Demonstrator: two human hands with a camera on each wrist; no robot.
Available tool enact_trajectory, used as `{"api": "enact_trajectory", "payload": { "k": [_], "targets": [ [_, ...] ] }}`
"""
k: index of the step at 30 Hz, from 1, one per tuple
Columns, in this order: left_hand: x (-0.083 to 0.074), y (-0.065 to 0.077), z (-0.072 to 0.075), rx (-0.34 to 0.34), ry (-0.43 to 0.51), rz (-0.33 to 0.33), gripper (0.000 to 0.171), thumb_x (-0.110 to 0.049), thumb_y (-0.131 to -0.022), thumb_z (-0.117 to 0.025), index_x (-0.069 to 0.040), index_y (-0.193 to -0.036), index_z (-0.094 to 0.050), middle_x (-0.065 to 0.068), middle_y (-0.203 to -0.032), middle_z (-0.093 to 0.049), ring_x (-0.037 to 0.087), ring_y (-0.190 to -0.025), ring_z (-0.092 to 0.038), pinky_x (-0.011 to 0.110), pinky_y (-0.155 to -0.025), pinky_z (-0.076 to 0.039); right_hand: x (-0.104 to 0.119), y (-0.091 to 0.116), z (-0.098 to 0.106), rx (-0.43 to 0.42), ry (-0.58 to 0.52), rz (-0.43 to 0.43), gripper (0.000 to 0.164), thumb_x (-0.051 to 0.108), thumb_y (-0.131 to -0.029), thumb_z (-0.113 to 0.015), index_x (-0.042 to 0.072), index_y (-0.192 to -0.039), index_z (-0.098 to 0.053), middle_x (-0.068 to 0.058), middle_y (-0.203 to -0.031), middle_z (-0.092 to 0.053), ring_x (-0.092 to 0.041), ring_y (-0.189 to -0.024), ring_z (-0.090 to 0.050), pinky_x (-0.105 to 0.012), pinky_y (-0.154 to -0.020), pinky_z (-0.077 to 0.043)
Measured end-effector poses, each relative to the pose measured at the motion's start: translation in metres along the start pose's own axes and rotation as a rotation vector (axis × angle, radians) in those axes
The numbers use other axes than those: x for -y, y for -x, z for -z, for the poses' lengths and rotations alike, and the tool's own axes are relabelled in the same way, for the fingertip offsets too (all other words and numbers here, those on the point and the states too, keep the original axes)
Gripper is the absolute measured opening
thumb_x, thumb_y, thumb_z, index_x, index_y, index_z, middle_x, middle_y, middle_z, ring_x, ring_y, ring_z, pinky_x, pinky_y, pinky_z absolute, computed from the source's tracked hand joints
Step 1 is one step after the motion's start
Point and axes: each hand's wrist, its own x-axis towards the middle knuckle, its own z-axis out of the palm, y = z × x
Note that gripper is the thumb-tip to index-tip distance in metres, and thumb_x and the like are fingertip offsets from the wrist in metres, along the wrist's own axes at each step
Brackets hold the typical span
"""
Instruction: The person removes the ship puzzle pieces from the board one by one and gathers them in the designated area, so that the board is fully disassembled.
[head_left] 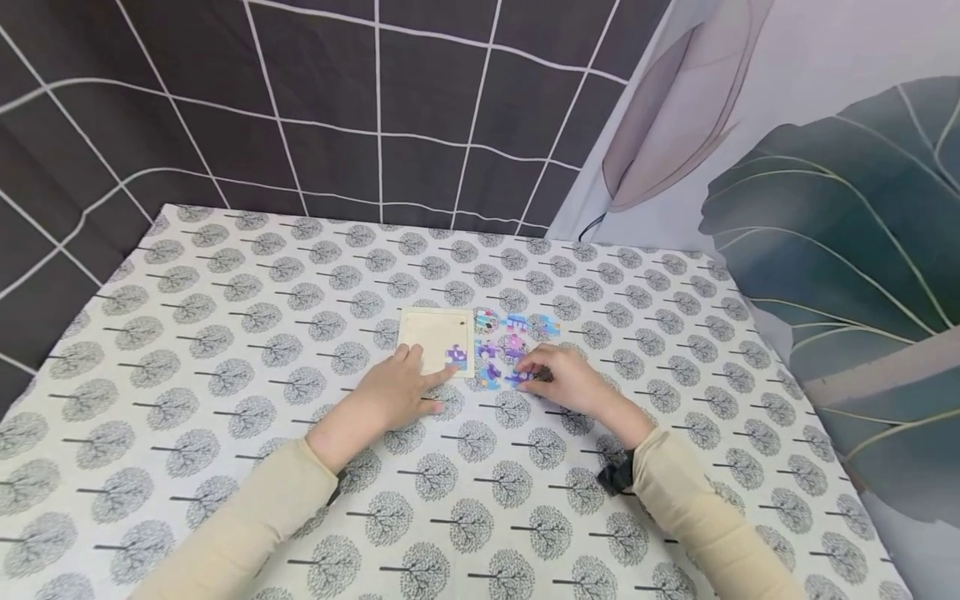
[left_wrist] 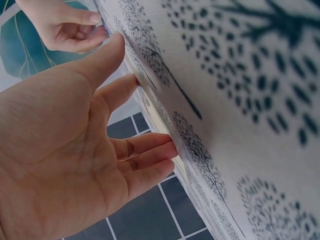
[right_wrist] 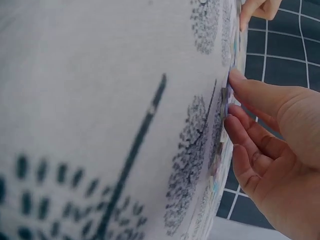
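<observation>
A pale square puzzle tray (head_left: 422, 327) lies on the patterned cloth, with one purple-and-blue puzzle piece (head_left: 457, 356) in its lower right corner. My left hand (head_left: 390, 390) rests at the tray's near edge; its index fingertip touches that corner piece, and the other fingers lie fairly straight on the tray. To the right of the tray, my right hand (head_left: 572, 379) pinches a purple puzzle piece (head_left: 516, 378) between thumb and fingers, low at the cloth. In the right wrist view this piece (right_wrist: 225, 100) shows edge-on between thumb and fingertips.
Several loose puzzle pieces lie right of the tray, among them a blue-and-white piece (head_left: 516, 322), an orange-and-blue piece (head_left: 545, 326) and a purple-and-blue piece (head_left: 490, 375). The tree-print tablecloth (head_left: 476, 442) spreads all around. A dark gridded curtain (head_left: 322, 83) hangs behind the table.
</observation>
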Motion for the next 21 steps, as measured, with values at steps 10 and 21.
{"api": "enact_trajectory", "payload": {
  "k": [10,21],
  "targets": [
    [0.000,0.000,0.003,0.031,-0.049,-0.008,0.061,-0.048,-0.090,-0.049,-0.025,-0.145,-0.036,0.030,-0.131,-0.039,0.039,-0.119,-0.042,0.045,-0.104,-0.041,0.008,-0.012,0.005,-0.061,-0.135,-0.042,0.029,0.015,-0.078,-0.074,0.007,-0.105,-0.068,-0.004,-0.103,-0.066,-0.021,-0.094,-0.061,-0.037,-0.084,-0.054],
    [0.001,0.000,0.003,0.031,-0.013,-0.009,0.061,-0.047,-0.089,-0.052,-0.026,-0.144,-0.036,0.027,-0.126,-0.041,0.036,-0.116,-0.042,0.044,-0.105,-0.038,0.018,-0.034,0.004,-0.017,-0.118,-0.038,0.030,0.015,-0.080,-0.073,0.008,-0.109,-0.066,-0.004,-0.106,-0.068,-0.020,-0.098,-0.063,-0.037,-0.088,-0.052]
  ]
}}
